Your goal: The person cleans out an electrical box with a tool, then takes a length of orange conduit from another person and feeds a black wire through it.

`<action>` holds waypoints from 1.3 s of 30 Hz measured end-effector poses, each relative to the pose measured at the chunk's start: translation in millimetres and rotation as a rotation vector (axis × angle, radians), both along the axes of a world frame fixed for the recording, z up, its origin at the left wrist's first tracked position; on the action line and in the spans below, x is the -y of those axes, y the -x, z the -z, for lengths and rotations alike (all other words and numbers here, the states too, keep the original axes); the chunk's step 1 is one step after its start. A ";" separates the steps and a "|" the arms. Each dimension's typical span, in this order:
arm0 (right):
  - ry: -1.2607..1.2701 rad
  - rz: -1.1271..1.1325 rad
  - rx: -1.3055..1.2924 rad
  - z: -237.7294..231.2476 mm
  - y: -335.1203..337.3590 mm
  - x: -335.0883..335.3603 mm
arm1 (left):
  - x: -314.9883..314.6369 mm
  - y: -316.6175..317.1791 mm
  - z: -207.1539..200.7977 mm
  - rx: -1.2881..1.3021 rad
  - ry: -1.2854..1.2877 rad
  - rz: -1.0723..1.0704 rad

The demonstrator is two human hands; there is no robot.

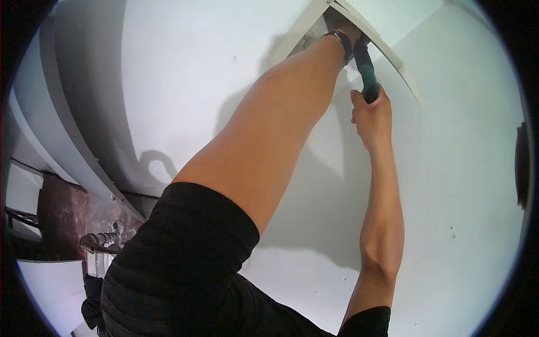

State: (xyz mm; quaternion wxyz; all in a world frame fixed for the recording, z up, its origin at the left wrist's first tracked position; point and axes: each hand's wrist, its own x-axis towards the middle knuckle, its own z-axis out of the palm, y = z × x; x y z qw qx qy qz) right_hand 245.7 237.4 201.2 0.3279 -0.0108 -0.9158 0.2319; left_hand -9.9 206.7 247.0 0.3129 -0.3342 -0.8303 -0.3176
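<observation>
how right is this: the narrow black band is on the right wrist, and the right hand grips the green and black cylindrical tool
Not quite: the narrow black band is on the left wrist, not the right, as the head view shows. The right hand does grip the green and black cylindrical tool.

One cream rectangular frame [299,31]; near it, one green-and-black rod-shaped tool [366,72], one dark wristband [346,51], two bare hands [374,117]; below, two black sleeves [179,241].

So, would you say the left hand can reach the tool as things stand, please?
Probably yes: the left hand is close to the tool, with no visible barrier between them; whether they touch is unclear.
</observation>
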 end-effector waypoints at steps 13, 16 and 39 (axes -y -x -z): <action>0.252 -0.011 -0.020 25.4 -15.6 14.6 | 7.8 6.1 37.0 0.127 -0.220 0.211; 0.250 -0.025 -0.038 27.8 -14.2 26.0 | 16.6 4.1 33.7 0.444 -0.556 0.500; 0.700 0.054 0.305 297.1 -248.6 73.6 | 58.1 -258.1 339.5 1.726 -1.318 0.857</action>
